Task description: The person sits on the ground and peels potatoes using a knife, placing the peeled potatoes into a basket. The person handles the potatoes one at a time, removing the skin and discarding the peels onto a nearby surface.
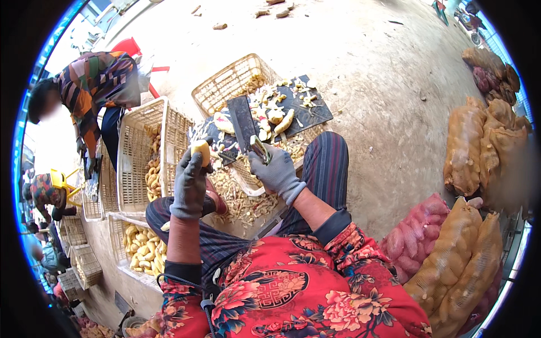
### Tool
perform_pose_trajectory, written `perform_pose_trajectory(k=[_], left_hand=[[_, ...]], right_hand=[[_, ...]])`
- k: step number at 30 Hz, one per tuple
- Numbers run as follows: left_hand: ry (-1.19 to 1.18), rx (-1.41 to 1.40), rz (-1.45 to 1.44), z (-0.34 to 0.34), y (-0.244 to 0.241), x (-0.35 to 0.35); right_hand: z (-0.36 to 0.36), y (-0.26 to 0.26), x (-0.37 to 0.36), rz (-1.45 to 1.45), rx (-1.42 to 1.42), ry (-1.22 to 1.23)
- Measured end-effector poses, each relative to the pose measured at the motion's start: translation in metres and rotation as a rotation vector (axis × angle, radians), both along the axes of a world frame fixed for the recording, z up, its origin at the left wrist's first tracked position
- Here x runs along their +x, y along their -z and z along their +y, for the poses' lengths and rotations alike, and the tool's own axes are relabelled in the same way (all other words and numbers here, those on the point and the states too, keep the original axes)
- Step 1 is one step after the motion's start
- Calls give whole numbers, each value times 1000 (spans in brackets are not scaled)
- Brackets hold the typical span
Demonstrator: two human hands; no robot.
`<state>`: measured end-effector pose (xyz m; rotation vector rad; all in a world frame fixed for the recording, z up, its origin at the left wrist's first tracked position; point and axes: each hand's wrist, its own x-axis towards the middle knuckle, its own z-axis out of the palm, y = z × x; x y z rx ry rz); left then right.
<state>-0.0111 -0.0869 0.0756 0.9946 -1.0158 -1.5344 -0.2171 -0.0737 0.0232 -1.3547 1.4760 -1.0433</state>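
Note:
My left hand [190, 177], in a grey coated glove, holds a peeled pale-yellow root vegetable piece [200, 152] upright in its fingers. Gloved in grey too, my right hand [272, 167] grips a peeler [258, 148] and the handle area of a wide dark cleaver-like blade [241, 120]; its exact hold on each is partly hidden. Beyond the hands, a black board [315, 105] lies over a plastic crate [228, 84], strewn with peelings, cut bits and a peeled sweet potato [284, 121]. A partly peeled one [223, 122] lies left of the blade.
Peelings [245, 203] cover the floor between my legs. At left, one crate [141, 110] holds unpeeled-looking roots, another peeled pieces [143, 249]. A co-worker [97, 84] bends over crates. Filled mesh sacks [448, 253] line the right side.

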Motion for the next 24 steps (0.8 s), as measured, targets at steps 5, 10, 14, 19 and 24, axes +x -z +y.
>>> perform_pose_trajectory(k=[5, 10, 14, 19, 24], left_hand=[[-58, 255, 352, -15, 60, 20], [58, 305, 491, -10, 63, -4], [53, 374, 496, -17, 72, -11], [-53, 392, 364, -24, 71, -33], [-119, 278, 284, -27, 80, -43]], right_hand=[[23, 18, 1, -144, 21, 16], [30, 18, -6, -27, 69, 9], [28, 5, -4, 110, 11, -12], [28, 2, -8, 198, -82, -3], [24, -13, -5, 231, -96, -9]])
